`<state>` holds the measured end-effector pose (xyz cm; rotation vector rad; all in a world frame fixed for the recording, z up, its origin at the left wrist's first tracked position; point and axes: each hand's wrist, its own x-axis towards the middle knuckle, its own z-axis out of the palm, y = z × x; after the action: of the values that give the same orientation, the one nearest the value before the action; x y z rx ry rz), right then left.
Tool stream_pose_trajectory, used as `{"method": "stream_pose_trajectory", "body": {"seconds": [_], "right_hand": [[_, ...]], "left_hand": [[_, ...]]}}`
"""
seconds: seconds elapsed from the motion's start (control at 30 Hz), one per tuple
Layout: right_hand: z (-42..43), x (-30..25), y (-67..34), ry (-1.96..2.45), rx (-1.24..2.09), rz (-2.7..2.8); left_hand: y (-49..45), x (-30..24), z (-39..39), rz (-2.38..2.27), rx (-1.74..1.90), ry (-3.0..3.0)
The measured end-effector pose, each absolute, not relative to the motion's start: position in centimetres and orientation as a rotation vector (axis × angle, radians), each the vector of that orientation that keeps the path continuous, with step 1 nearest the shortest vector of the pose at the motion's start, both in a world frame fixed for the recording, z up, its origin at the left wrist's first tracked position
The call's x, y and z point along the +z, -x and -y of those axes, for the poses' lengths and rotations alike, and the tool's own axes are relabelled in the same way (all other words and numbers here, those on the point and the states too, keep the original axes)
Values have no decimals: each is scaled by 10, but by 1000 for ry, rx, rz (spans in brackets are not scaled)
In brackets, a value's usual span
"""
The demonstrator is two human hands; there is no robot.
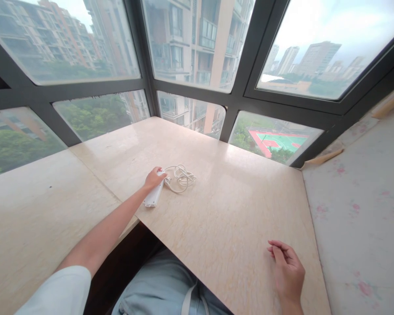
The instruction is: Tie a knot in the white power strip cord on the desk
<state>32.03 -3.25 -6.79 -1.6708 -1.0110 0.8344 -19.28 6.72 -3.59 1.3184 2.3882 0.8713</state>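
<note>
A white power strip (154, 195) lies on the pale marble-like sill, its near end showing. My left hand (155, 178) is closed around its far part, covering much of the top. Just right of that hand, the white cord (183, 177) rests in a loose, tangled coil on the surface. Off to the right, near the papered wall, my right hand (288, 267) rests over the sill with its fingers curled in toward the thumb. No object shows in it.
Dark-framed windows (197, 85) border the sill's back and left. A flowered wallpaper wall (357, 218) stands on the right, its paper peeling (325, 158) near the frame. A seam (98, 175) crosses the sill at left. My legs (160, 284) are below the front edge.
</note>
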Motion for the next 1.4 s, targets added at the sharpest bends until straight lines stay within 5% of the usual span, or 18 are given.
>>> {"method": "stream_pose_trajectory", "body": {"seconds": [0.43,1.13,1.4], "right_hand": [[33,-71,-322,1727,795,1088],[30,-61,-310,1682,756,1134],[48,-53,-325,1437,1012,1176]], "left_hand": [[171,-16,-21,-2069,866,-977],[-18,-19,24,-1168,755,-770],[-40,-20,23,-1070,926,-715]]}}
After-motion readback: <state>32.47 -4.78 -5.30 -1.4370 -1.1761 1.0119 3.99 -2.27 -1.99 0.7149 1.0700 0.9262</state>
